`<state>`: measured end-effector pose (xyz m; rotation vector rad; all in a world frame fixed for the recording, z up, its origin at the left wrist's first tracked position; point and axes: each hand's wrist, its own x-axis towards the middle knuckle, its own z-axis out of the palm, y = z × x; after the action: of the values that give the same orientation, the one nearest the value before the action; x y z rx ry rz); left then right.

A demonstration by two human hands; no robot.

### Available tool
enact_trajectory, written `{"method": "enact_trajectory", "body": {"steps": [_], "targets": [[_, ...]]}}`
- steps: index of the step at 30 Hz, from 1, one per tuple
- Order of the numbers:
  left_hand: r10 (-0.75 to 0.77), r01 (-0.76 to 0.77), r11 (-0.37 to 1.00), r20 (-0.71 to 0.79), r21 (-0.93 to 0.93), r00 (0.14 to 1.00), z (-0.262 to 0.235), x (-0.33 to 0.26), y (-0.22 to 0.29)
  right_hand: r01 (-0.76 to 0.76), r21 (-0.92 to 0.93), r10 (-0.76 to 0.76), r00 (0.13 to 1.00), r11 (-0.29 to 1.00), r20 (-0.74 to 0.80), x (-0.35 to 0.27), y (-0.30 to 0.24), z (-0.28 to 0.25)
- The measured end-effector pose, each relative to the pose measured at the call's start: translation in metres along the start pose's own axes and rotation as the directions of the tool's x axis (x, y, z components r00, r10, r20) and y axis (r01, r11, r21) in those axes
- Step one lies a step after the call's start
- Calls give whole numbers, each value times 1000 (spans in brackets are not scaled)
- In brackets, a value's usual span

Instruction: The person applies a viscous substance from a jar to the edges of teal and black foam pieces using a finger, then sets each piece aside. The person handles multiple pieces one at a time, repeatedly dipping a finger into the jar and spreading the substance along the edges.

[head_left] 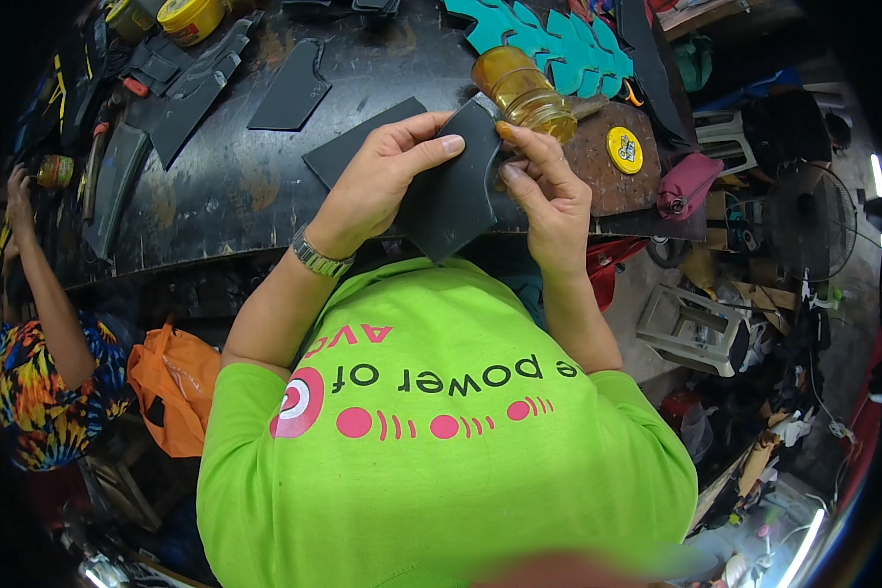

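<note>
My left hand (394,167) grips a flat black cut piece (451,191), perhaps leather or sheet material, with the thumb pressed on its upper face. A concave curve runs along the piece's right side. At that curve my right hand (549,186) has its fingertips closed on the edge, and amber colour shows on the index fingertip. The fingers behind the piece are hidden. Just beyond the right hand is a glass jar (524,88) with amber contents. Another black piece (363,142) lies on the table beneath my left hand.
More black cut pieces (292,88) are spread over the dark table (255,211). Teal cut shapes (549,44) lie at the back. A yellow lid (624,150) rests on a brown board (608,191), beside a maroon pouch (689,186). Another person's arm (49,284) reaches in at left.
</note>
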<state>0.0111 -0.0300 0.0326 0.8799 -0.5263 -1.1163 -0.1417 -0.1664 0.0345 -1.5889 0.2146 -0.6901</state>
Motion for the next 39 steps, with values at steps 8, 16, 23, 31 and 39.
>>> {"method": "enact_trajectory", "body": {"steps": [8, 16, 23, 31, 39], "targets": [[63, -63, 998, -36, -2, 997, -3, 2, -1, 130, -218, -120, 991, 967, 57, -6, -2, 8], [22, -21, 999, -51, 27, 998, -8, 4, 1, 106, -162, -93, 992, 981, 88, -7, -4, 10], [-36, 34, 999, -61, -27, 998, -15, 7, -1, 74, -87, -63, 990, 993, 126, -12, -4, 9], [34, -36, 999, -165, -11, 986, -46, 3, 15, 89, -103, -68, 979, 991, 194, -12, -10, -2], [494, 66, 615, -448, 786, 745, -164, -4, 64, 230, 202, -225, 973, 952, -48, 1, -9, -26]]}}
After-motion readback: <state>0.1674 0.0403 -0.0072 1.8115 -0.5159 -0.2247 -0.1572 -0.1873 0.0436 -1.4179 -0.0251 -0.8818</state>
